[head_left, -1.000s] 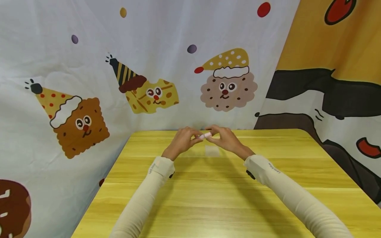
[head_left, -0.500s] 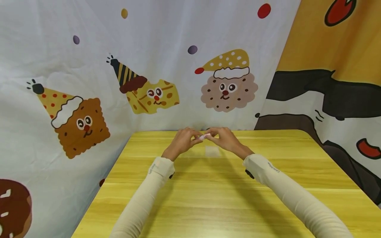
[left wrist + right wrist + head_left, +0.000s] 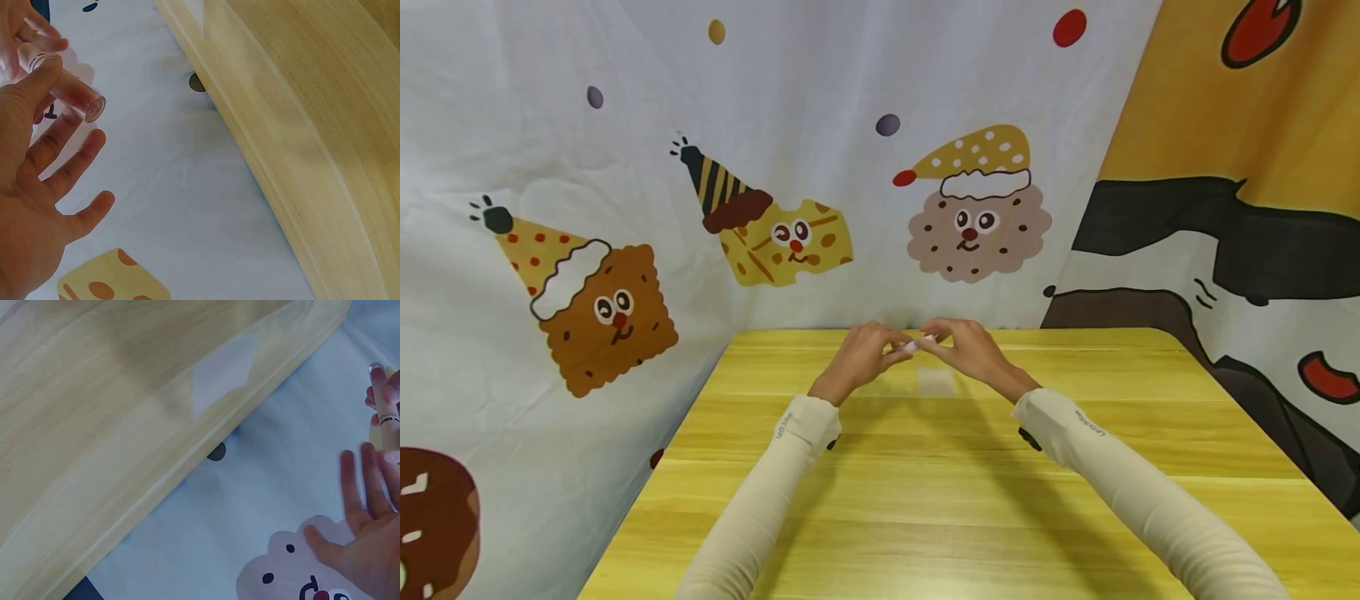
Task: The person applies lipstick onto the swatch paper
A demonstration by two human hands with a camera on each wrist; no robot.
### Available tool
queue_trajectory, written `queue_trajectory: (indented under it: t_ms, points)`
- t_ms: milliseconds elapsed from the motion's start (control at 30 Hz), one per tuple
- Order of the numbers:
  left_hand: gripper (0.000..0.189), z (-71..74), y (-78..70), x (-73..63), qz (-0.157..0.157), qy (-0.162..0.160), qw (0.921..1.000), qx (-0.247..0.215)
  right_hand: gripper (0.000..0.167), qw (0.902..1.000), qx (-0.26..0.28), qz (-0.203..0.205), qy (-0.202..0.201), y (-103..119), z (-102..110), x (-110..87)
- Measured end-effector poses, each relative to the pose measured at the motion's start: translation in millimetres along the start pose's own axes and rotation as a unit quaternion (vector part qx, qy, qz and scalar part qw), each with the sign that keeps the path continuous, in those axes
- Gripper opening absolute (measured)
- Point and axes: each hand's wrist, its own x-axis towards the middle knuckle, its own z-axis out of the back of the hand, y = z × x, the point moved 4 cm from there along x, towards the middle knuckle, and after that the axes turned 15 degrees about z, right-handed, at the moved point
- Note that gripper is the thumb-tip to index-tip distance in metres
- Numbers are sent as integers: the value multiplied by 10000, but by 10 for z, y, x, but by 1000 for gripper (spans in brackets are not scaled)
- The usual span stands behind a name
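Note:
A slim lip gloss tube [image 3: 78,94] is held between my two hands, over the far part of the table. Its body is see-through with pink inside, and its cap end is pale pink with a thin dark ring. My left hand [image 3: 861,354] pinches the clear body between thumb and forefinger, other fingers spread, as the left wrist view shows. At the opposite, cap end, my right hand [image 3: 967,352] pinches the tube with thumb and fingertips. In the right wrist view, the spread fingers of the right hand [image 3: 365,531] partly show beside the tube, while its thumb lies out of frame.
A small whitish square [image 3: 936,381] lies flat on the yellow wood-grain table [image 3: 917,500], below my right hand. Behind the table's far edge hangs a white curtain [image 3: 820,100] printed with cartoon snacks.
The right fingertips have shifted a little on the cap end, and less of the pink tube shows between the hands than a second ago. Both arms stay nearly in place.

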Motion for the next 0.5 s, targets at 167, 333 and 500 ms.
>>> queue_trajectory:
  t_ms: [167,333,500]
  points:
    - [24,1,-9,4,33,58,10000,-10,23,9998,41,-79,170,-22,-5,-3]
    - [24,-21,3,-6,-10,115,9999,-29,23,9994,146,-138,267,-12,-16,-29]
    - [24,-31,9,-12,52,34,10000,71,25,9994,239,-95,221,14,-8,-47]
